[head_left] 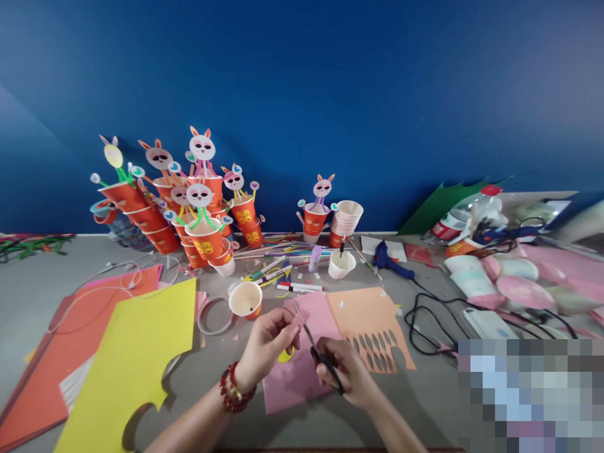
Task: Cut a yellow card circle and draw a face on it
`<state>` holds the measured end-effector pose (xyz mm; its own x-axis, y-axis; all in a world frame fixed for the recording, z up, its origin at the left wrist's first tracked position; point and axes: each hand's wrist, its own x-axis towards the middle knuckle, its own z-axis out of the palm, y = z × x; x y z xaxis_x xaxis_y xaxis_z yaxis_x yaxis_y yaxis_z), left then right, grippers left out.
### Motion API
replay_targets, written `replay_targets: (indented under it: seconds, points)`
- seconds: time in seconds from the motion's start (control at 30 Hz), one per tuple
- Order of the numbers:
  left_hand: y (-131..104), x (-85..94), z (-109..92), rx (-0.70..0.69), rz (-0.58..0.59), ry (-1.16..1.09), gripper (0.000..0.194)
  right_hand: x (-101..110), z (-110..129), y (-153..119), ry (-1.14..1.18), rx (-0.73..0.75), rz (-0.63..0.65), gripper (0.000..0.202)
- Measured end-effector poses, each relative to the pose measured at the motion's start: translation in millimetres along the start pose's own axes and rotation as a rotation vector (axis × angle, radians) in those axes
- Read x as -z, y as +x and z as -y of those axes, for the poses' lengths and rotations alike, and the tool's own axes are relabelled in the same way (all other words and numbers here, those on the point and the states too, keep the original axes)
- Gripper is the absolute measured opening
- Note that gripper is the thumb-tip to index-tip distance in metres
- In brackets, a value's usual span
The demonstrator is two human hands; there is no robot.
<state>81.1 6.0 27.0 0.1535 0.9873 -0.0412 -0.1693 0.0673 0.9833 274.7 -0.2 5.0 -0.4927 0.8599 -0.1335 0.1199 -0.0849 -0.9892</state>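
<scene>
My right hand (346, 371) is closed around the black handles of a pair of scissors (309, 333), whose blades point up and left, slightly apart. Close to the blade tips, my left hand (271, 343) has its thumb and fingers pinched on what looks like a small piece of pink paper (293, 309); its outline blends with the pink sheet (302, 384) below. A small yellow piece (285, 355) shows beneath the left fingers. Beside the pink sheet lies an orange sheet (361, 308) with rows of leaf-shaped cutouts.
Red paper cups with rabbit figures (202, 242) stand stacked at the back left. Markers (302, 287), a white cup (341, 264) and a blue glue gun (391, 261) lie behind the sheets. Yellow paper (136, 352) covers the left. Black cable (425, 314) coils at right.
</scene>
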Motion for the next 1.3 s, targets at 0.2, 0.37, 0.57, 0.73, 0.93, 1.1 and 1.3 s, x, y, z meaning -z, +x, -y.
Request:
replay_targets:
  seconds: [0.2,0.37,0.57,0.73,0.93,1.1,1.3]
  points:
    - [0.4,0.6,-2.8,0.01,-0.01,-0.018,0.04,-1.1,1.1,-0.7,0.007,-0.012,-0.01,0.068]
    - [0.9,0.6,-4.9,0.008,-0.011,-0.022,0.041,-1.2,-1.0,-0.8,0.016,-0.03,-0.008,0.069]
    - [1.4,1.5,-6.3,-0.003,-0.01,-0.009,0.04,-2.9,-5.7,-1.1,0.02,-0.007,-0.022,0.067]
    - [1.7,3.6,-9.0,-0.031,-0.02,0.01,0.039,-2.8,-7.2,-1.1,0.008,-0.004,-0.017,0.067]
    - [2.4,5.2,-11.7,-0.029,-0.039,0.017,0.039,-2.5,-4.4,-0.2,0.014,-0.026,-0.006,0.064]
    - [4.0,7.8,-9.7,-0.044,-0.058,0.005,0.039,-3.9,-5.2,0.4,0.01,-0.037,-0.013,0.063]
    - [1.4,3.5,-2.4,-0.047,-0.049,-0.09,0.032,-7.5,-13.4,1.2,0.021,-0.009,-0.057,0.06]
